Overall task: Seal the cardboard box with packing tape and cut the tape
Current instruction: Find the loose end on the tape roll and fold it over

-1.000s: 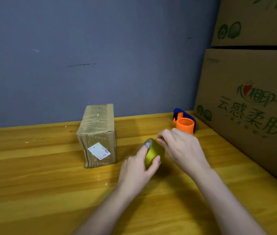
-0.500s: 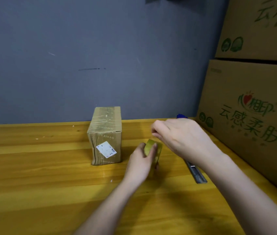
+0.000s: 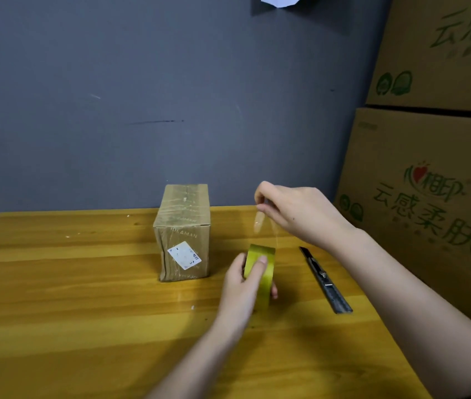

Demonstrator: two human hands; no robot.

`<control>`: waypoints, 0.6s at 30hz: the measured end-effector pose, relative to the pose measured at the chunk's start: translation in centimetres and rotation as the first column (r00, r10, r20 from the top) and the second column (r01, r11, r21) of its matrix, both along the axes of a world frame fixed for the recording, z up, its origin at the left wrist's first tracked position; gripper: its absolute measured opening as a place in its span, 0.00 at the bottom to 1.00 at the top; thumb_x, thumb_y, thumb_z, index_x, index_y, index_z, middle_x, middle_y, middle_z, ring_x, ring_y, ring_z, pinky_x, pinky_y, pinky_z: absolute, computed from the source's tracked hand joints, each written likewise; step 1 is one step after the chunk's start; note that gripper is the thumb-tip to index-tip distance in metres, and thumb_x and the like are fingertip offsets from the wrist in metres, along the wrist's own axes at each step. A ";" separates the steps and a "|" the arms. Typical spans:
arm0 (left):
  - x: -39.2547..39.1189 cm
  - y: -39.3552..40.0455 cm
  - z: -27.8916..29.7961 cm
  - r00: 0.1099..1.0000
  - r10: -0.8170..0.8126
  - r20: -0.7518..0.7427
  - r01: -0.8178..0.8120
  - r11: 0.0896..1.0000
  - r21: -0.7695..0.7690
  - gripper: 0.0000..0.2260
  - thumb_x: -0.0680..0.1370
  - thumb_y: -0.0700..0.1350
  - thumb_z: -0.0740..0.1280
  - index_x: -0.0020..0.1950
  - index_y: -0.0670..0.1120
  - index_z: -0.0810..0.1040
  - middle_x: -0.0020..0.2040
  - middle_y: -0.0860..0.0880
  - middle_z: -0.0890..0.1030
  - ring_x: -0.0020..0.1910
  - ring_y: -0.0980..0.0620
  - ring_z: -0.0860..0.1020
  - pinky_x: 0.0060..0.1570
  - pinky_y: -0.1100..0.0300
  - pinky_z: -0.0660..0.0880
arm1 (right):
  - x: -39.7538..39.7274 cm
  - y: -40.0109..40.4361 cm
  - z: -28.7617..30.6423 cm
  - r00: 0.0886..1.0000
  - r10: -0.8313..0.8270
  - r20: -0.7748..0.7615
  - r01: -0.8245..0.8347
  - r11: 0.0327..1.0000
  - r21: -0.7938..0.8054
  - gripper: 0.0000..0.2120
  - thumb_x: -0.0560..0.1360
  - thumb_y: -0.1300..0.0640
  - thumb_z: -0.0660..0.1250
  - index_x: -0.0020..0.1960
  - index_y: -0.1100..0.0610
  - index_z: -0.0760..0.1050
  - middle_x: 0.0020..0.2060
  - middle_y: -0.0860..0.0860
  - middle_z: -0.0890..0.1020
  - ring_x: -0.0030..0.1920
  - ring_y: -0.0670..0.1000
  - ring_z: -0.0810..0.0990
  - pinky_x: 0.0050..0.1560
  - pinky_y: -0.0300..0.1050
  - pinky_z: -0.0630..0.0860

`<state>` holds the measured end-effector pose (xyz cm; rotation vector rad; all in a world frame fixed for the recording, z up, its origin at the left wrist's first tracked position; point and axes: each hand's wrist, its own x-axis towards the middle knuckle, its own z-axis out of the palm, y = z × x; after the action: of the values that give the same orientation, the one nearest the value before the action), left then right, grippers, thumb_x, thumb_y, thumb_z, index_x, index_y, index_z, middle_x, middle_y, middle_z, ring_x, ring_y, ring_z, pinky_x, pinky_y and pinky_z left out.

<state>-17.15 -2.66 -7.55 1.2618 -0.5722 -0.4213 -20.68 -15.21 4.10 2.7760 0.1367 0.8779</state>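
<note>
Just right of centre on the yellow wooden worktop (image 3: 55,326), our left hand (image 3: 242,286) grips the upright yellow-green roll of packing tape (image 3: 260,272), fingers curled round it, while our right hand (image 3: 297,211) pinches the clear tape end (image 3: 264,226) pulled up off it. Looks like we're in the peel-out step, nothing stuck down yet. Next we'd carry that end over to the small brown cardboard box (image 3: 183,231) just left of the roll. Plenty of open wood left and front; the black utility knife (image 3: 325,279) lies near our right forearm, big printed cartons (image 3: 430,197) crowding behind it.
</note>
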 end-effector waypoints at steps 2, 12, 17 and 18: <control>-0.1 0.1 -0.4 0.998 -0.015 0.062 0.015 1.000 0.005 0.05 0.80 0.42 0.62 0.45 0.43 0.73 0.30 0.45 0.76 0.26 0.48 0.75 0.29 0.58 0.73 | 0.0 -0.5 -0.1 1.000 -0.001 0.012 0.000 1.000 0.026 0.06 0.80 0.50 0.56 0.51 0.51 0.68 0.41 0.44 0.77 0.36 0.49 0.78 0.33 0.47 0.76; -0.1 -0.1 -0.6 0.996 0.026 0.080 -0.035 0.992 0.120 0.05 0.80 0.45 0.61 0.44 0.46 0.70 0.27 0.49 0.75 0.22 0.54 0.74 0.23 0.61 0.72 | -0.4 0.3 -1.2 0.995 0.047 0.084 -0.038 0.994 -0.105 0.08 0.78 0.49 0.54 0.48 0.52 0.69 0.36 0.46 0.79 0.30 0.48 0.77 0.24 0.42 0.68; 0.4 -0.2 0.3 0.996 0.019 -0.091 -0.008 0.993 0.121 0.04 0.80 0.48 0.60 0.46 0.53 0.67 0.28 0.47 0.76 0.22 0.53 0.74 0.24 0.62 0.73 | -0.3 1.7 0.0 0.981 0.157 0.114 -0.130 0.968 -0.215 0.10 0.79 0.51 0.53 0.47 0.53 0.70 0.34 0.48 0.77 0.28 0.50 0.75 0.23 0.43 0.70; 0.6 -0.2 0.3 0.992 0.002 -0.123 0.015 0.991 0.131 0.04 0.80 0.49 0.60 0.46 0.53 0.67 0.30 0.45 0.77 0.23 0.52 0.75 0.24 0.62 0.74 | -0.2 1.7 0.0 0.981 0.160 0.110 -0.135 0.969 -0.207 0.10 0.79 0.51 0.53 0.47 0.53 0.70 0.35 0.48 0.78 0.29 0.50 0.75 0.23 0.44 0.71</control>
<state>-16.59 -2.90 -7.24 1.3501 -0.4494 -0.5459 -20.92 -13.49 4.13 2.5427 0.3926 1.0130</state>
